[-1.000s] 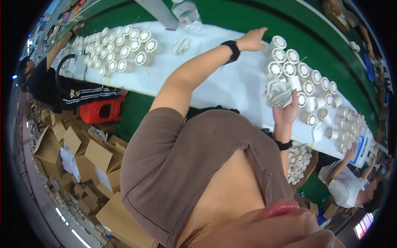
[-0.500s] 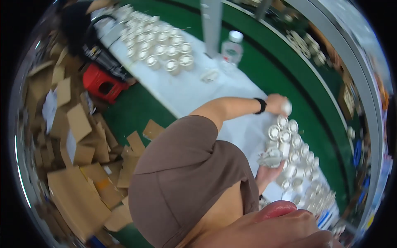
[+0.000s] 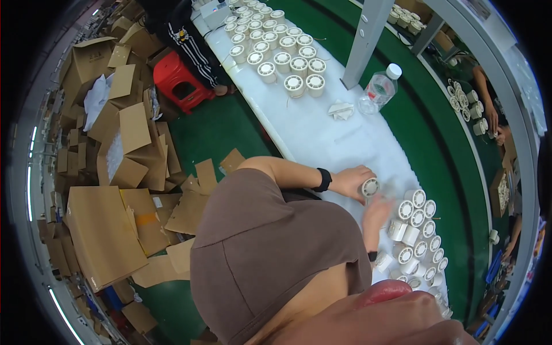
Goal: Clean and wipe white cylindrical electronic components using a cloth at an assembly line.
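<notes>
My left hand (image 3: pixel 351 183), with a black band at its wrist, is closed around a white cylindrical part with a slotted round top (image 3: pixel 370 187). It holds the part over the white table, clear of the group at the right. My right hand (image 3: pixel 376 214) is close against the near side of that part. Motion smears its fingers, and a pale blur shows beside them, so what it holds cannot be made out. Several similar white cylindrical parts (image 3: pixel 417 217) stand or lie close together to the right of my hands.
More white parts (image 3: pixel 294 85) stand on the far end of the white table (image 3: pixel 368 141). A clear bottle (image 3: pixel 380 89) and a crumpled white wad (image 3: pixel 341 110) are by a grey post (image 3: pixel 366 43). Cardboard boxes (image 3: pixel 103 230) and a red stool (image 3: pixel 179 80) are at left. Other people work nearby.
My left hand has drawn back from the group of parts with one part in it. My right hand has moved up to it. The crumpled white thing it held is no longer distinct.
</notes>
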Motion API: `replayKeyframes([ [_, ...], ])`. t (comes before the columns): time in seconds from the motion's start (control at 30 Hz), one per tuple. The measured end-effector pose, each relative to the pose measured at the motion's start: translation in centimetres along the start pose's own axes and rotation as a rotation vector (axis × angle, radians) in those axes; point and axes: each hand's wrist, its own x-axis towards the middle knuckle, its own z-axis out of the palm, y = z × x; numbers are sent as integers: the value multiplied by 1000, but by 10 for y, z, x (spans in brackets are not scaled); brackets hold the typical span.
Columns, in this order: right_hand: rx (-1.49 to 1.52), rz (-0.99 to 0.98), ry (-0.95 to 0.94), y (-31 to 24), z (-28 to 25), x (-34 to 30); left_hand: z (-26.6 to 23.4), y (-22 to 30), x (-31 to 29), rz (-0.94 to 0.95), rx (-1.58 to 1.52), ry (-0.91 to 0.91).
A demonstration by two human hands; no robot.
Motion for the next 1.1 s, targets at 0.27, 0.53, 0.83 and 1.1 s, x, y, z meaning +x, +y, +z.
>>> replayKeyframes([
  [0.27,-220,-401,10,7,41,23,8,-17,-8,-130,-152,20],
  [0.53,39,-300,177,12,50,1,5,-17,11,5,-1,-115],
  [0.83,302,46,-116,48,44,42,-2,-3,11,25,61,-177],
  [1.1,1477,580,247,30,-16,29,-51,5,20,-161,184,-394],
])
